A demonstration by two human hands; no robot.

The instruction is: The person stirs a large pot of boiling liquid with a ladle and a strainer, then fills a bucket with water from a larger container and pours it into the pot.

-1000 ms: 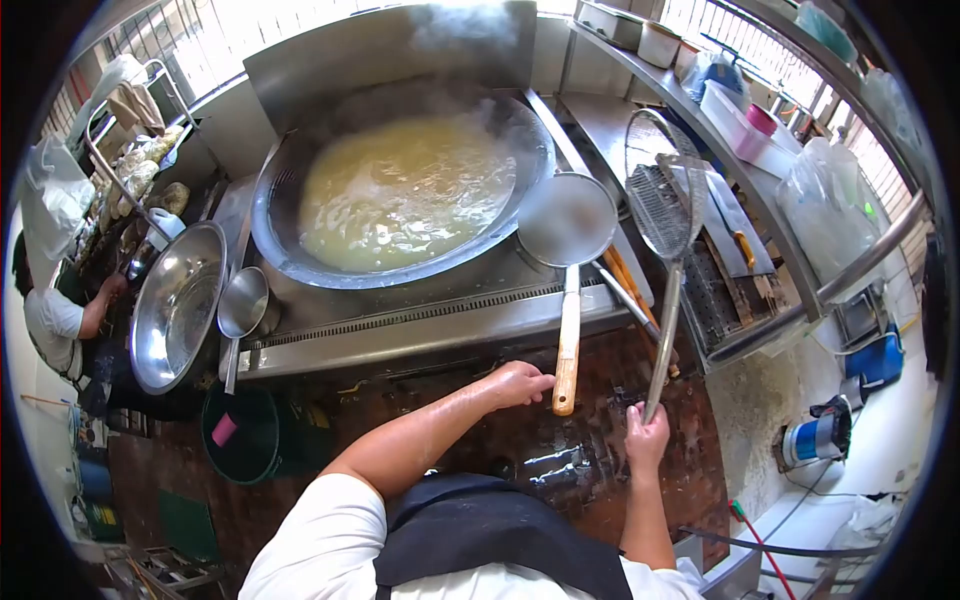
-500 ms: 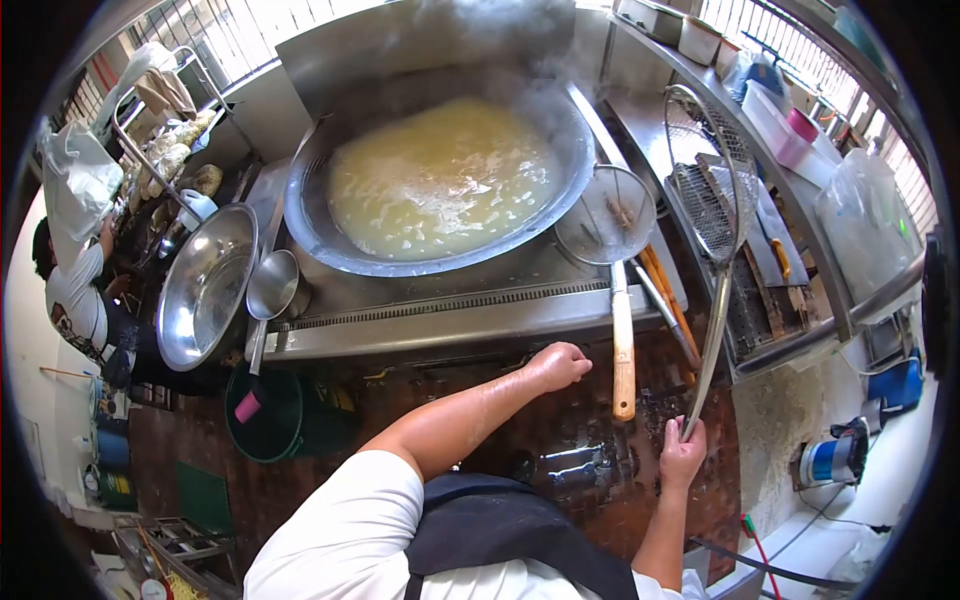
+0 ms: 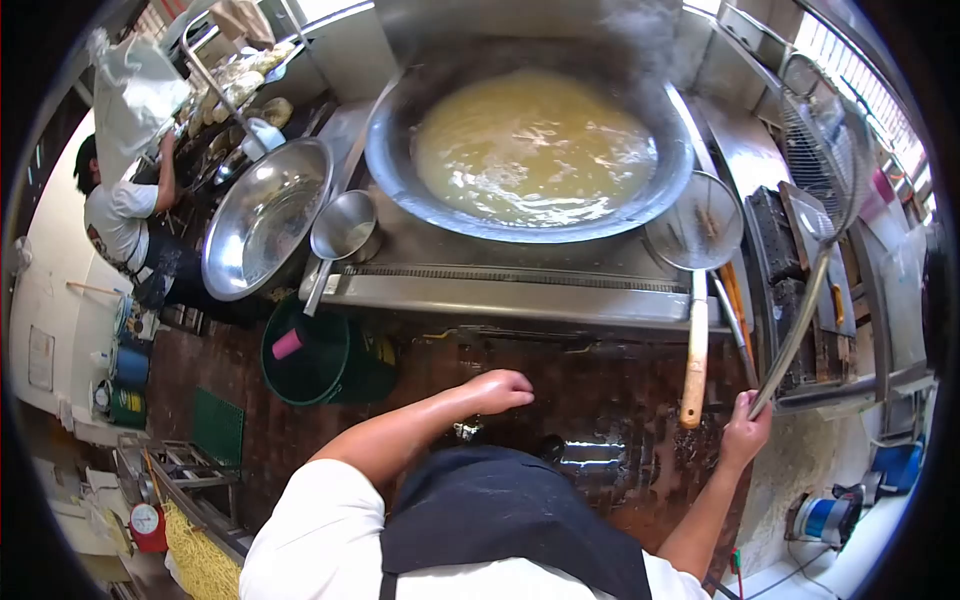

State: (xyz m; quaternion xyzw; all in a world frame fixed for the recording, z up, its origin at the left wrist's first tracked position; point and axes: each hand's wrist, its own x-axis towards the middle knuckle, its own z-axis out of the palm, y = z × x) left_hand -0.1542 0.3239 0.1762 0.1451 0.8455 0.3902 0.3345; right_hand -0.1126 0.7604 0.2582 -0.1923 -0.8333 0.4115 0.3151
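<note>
My right hand is closed around the end of a long handle. At the handle's far end is a deep wire strainer, raised over the right-hand counter. My left hand hangs in front of my apron, fingers curled in a loose fist with nothing visible in it. A round flat mesh skimmer with a wooden handle rests by the rim of a huge wok. Cloudy yellowish liquid steams and bubbles in the wok.
Left of the wok are a saucepan and a large steel bowl. A green bucket with a pink-handled item stands below. A co-worker works at far left. The brown floor looks wet. Yellow noodles lie lower left.
My view has turned left, so the wok and counters sit further right. My left hand has drawn back from the stove edge. The wire strainer remains in my right hand, now tilted further right.
</note>
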